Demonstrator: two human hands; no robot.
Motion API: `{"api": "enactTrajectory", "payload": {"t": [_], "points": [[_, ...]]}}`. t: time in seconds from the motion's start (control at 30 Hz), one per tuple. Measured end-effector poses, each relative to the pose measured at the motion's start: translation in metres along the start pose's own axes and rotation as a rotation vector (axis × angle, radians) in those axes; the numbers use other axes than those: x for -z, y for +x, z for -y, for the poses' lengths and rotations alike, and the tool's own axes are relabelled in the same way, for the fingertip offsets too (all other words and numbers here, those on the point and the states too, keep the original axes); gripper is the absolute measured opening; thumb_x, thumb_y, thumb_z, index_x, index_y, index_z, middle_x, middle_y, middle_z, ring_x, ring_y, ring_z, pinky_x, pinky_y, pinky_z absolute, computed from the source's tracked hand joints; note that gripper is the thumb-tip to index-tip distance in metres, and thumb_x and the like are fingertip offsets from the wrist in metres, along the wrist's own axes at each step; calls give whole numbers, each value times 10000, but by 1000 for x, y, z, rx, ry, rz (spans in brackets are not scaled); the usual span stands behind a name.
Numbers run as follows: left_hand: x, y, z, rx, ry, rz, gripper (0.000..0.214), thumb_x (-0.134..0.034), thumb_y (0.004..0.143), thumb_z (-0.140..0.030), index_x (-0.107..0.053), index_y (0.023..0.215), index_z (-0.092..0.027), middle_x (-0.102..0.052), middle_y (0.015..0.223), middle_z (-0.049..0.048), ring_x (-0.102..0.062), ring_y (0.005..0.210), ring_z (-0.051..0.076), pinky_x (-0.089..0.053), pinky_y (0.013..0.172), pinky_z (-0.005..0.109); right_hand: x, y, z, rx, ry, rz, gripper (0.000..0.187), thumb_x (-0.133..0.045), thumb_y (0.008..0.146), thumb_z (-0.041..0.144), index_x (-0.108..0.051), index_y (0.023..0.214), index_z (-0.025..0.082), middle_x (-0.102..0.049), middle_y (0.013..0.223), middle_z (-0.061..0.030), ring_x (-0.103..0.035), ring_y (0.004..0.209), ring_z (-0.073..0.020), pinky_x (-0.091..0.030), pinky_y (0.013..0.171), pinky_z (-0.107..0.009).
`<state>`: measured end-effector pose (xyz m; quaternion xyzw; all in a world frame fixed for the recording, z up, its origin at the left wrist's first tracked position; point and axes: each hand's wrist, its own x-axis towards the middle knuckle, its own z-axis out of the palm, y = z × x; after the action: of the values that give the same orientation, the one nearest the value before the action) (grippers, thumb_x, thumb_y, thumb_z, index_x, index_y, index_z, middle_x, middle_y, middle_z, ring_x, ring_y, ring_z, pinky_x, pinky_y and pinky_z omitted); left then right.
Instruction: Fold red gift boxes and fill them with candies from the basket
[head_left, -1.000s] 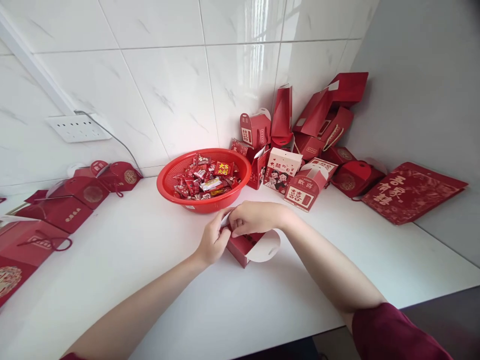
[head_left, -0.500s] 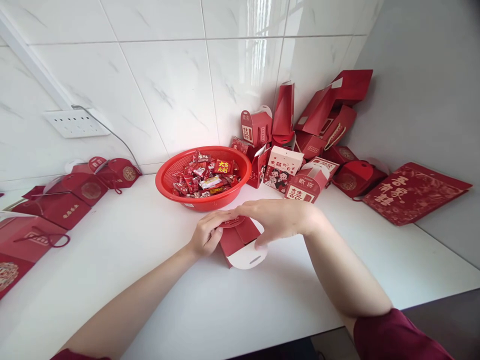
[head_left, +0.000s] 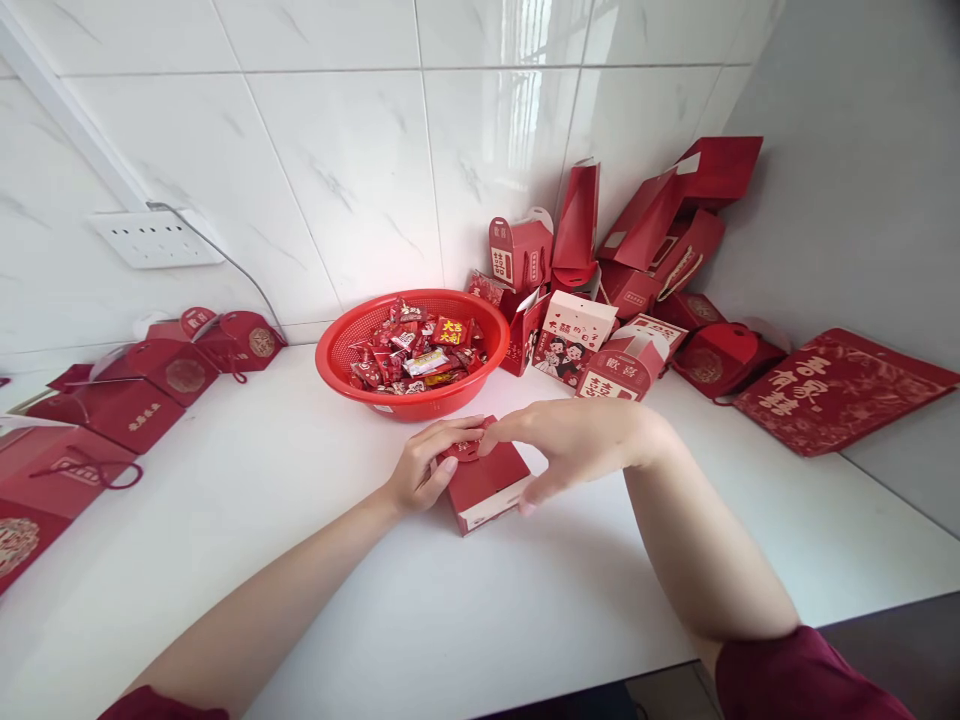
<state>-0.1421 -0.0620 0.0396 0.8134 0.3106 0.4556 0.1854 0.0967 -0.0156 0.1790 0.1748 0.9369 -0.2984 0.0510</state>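
Observation:
A small red gift box lies on the white table in front of me, with a cream strip along its near side. My left hand is closed on the box's left side, its thumb bent at the edge and its fingers over the far-left part of the top. Over the right side reaches my right hand, thumb and fingers spread apart. Its index fingertip touches the printed flap on the lid, and the thumb is by the near right corner. Part of the far edge is hidden behind the right hand.
Beyond the box stands a red plastic basket holding wrapped sweets. Several red boxes line the left side. More cartons are piled at the back right, near a flat red bag. A wall socket has a cable.
The white inside of the near flap, which faced up before, is now folded out of sight. Both hands stay at the box, and the view has shifted slightly.

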Motion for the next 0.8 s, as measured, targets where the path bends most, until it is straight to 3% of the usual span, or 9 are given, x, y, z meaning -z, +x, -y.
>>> {"api": "enactTrajectory", "payload": {"t": [0.1, 0.2, 0.27, 0.37, 0.43, 0.57, 0.67, 0.8], "points": [[-2, -3, 4, 12, -3, -8, 404, -376, 985, -335, -608, 1289, -205, -605, 1332, 117, -566, 1229, 278, -442, 1027, 454, 0, 9, -9, -45, 0, -94, 395, -645, 858, 367, -614, 1222, 218, -669, 1143, -55, -629, 974, -226, -459, 788, -293], [0, -2, 3, 8, 8, -21, 448, -327, 1000, -383, -606, 1287, -181, -595, 1343, 133, -537, 1264, 290, -414, 1057, 475, -5, 25, -20, -183, -39, -159, 561, -732, 761, 374, -558, 1261, 189, -636, 1187, -86, -618, 989, -245, -468, 762, -302], [4, 4, -6, 2, 56, -7, 444, -356, 990, -419, -620, 1251, -175, -606, 1326, 137, -551, 1244, 299, -424, 1040, 477, -8, 35, -26, -234, -8, -111, 665, -774, 703, 405, -531, 1279, 179, -634, 1179, -91, -617, 986, -254, -473, 744, -305], [8, 18, -37, 103, 246, 103, 356, -493, 949, -423, -631, 1199, -210, -657, 1251, 98, -592, 1173, 287, -443, 1004, 452, -11, 46, -36, -190, 79, -13, 605, -791, 675, 429, -574, 1184, 184, -668, 1082, -59, -628, 930, -237, -472, 738, -300], [6, 26, -62, 217, 375, 237, 478, -567, 913, -462, -543, 1325, -221, -617, 1318, 97, -556, 1225, 301, -429, 1028, 460, -13, 51, -40, -147, 125, 22, 573, -818, 640, 424, -593, 1108, 183, -682, 1041, -44, -632, 924, -233, -474, 740, -293], [-9, 26, -95, 262, 537, 394, 760, -525, 912, -559, -298, 1516, -158, -377, 1531, 176, -309, 1430, 380, -237, 1152, 581, -17, 57, -40, -111, 211, 127, 656, -850, 597, 405, -571, 1141, 170, -695, 1043, -50, -645, 920, -239, -485, 691, -283], [-10, 15, -104, 309, 589, 480, 770, -428, 958, -557, -191, 1553, -129, -290, 1566, 195, -227, 1466, 370, -173, 1173, 590, -19, 55, -34, -48, 241, 154, 694, -842, 630, 406, -557, 1214, 163, -695, 1080, -61, -648, 953, -237, -497, 730, -290], [10, -9, -120, 361, 657, 550, 716, -368, 1001, -476, -45, 1577, -201, -203, 1598, 138, -186, 1485, 315, -190, 1184, 537, -20, 52, -31, 18, 283, 76, 724, -773, 742, 474, -498, 1340, 174, -642, 1222, -99, -631, 1046, -236, -503, 826, -309]]}}
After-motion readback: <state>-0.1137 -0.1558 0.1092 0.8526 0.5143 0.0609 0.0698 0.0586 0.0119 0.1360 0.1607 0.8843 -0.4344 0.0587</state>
